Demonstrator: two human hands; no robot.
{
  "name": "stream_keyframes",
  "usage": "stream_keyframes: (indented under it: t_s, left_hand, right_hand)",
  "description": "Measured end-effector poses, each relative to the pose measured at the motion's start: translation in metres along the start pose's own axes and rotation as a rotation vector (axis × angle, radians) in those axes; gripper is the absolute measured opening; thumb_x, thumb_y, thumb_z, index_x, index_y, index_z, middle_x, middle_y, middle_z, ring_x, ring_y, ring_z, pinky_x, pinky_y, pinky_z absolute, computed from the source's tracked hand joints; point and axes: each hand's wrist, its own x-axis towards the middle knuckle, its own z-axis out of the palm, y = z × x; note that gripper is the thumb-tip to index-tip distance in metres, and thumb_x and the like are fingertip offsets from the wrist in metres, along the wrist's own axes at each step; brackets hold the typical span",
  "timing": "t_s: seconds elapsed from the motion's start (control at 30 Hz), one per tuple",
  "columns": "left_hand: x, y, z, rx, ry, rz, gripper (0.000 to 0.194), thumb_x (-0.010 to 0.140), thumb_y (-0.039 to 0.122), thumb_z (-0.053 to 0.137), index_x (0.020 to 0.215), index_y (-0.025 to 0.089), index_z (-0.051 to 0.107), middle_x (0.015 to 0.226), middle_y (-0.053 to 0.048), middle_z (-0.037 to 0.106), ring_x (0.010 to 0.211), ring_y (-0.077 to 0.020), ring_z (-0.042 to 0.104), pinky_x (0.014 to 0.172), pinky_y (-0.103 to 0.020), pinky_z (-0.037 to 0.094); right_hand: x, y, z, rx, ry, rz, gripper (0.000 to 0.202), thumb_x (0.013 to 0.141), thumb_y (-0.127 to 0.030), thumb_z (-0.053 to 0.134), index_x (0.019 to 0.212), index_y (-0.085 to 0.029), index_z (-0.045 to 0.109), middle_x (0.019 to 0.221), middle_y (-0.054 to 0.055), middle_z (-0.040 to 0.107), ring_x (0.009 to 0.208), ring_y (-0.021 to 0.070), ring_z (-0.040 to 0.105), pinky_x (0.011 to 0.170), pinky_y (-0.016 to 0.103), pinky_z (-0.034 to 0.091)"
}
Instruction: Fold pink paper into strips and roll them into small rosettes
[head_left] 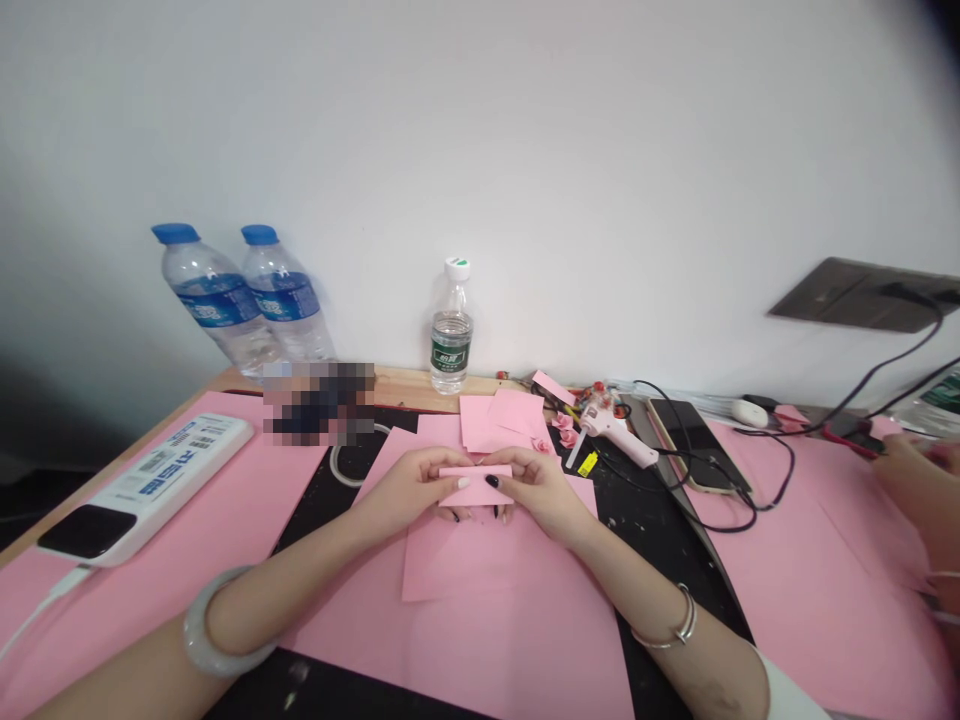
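Observation:
A small folded strip of pink paper (475,486) is held level between my two hands, above larger pink sheets (480,640). My left hand (416,487) pinches its left end, thumb on the near face and fingers behind and below. At the right end, my right hand (536,490) grips it the same way, its dark-nailed thumb on the paper. Behind my hands lie a stack of pink squares (495,415) and small pink paper roses (568,437). Parts of my fingers are hidden behind the strip.
A pale glue gun (619,437), cables and a phone (694,445) lie to the right. Another person's hand (915,480) is at the right edge. A white device (150,490) rests at left. Bottles (451,340) stand along the wall.

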Motion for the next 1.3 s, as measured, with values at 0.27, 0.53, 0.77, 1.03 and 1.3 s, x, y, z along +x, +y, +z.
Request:
stream_keyframes:
  t_s: [0.27, 0.53, 0.77, 1.03, 1.3]
  left_hand:
    - [0.0017, -0.0037, -0.0013, -0.005, -0.006, 0.004, 0.032, 0.073, 0.032, 0.073, 0.097, 0.015, 0.062, 0.076, -0.005, 0.074, 0.063, -0.0192, 0.072, 0.062, -0.031, 0.058]
    - [0.0014, -0.0029, -0.0018, 0.008, -0.009, 0.020, 0.031, 0.073, 0.033, 0.073, 0.096, 0.015, 0.063, 0.075, -0.005, 0.073, 0.063, -0.0193, 0.072, 0.060, -0.029, 0.057]
    - [0.0016, -0.0041, -0.0027, 0.007, -0.007, 0.019, 0.031, 0.073, 0.033, 0.073, 0.095, 0.014, 0.062, 0.074, -0.004, 0.072, 0.062, -0.0174, 0.071, 0.061, -0.028, 0.057]
    - [0.0014, -0.0045, -0.0029, 0.002, -0.007, 0.024, 0.031, 0.072, 0.033, 0.074, 0.095, 0.014, 0.062, 0.074, -0.004, 0.072, 0.062, -0.0175, 0.071, 0.060, -0.029, 0.057]
    - [0.0014, -0.0031, -0.0016, -0.016, -0.007, 0.014, 0.032, 0.071, 0.032, 0.075, 0.094, 0.014, 0.062, 0.073, -0.003, 0.072, 0.060, -0.0166, 0.070, 0.061, -0.029, 0.058]
  right_hand:
    - [-0.0004, -0.0021, 0.0012, 0.001, -0.002, -0.009, 0.025, 0.073, -0.031, 0.075, 0.094, -0.018, 0.070, 0.080, 0.002, 0.070, 0.047, 0.0093, 0.059, 0.042, 0.022, 0.053]
    - [-0.0007, -0.0019, 0.0007, 0.012, -0.007, -0.009, 0.026, 0.074, -0.032, 0.075, 0.094, -0.017, 0.070, 0.076, 0.002, 0.070, 0.048, 0.0109, 0.061, 0.042, 0.023, 0.053]
    - [-0.0001, -0.0002, 0.0002, 0.038, -0.017, -0.008, 0.026, 0.073, -0.030, 0.076, 0.095, -0.017, 0.069, 0.078, 0.002, 0.071, 0.052, 0.0131, 0.066, 0.044, 0.022, 0.055]
    - [0.0003, -0.0001, -0.0002, 0.046, -0.013, -0.010, 0.023, 0.074, -0.028, 0.076, 0.094, -0.018, 0.070, 0.080, 0.002, 0.072, 0.049, 0.0118, 0.065, 0.043, 0.022, 0.055]
    - [0.0000, -0.0002, 0.0000, 0.053, -0.011, -0.002, 0.025, 0.072, -0.029, 0.077, 0.094, -0.019, 0.070, 0.080, 0.002, 0.071, 0.048, 0.0111, 0.063, 0.043, 0.022, 0.054]
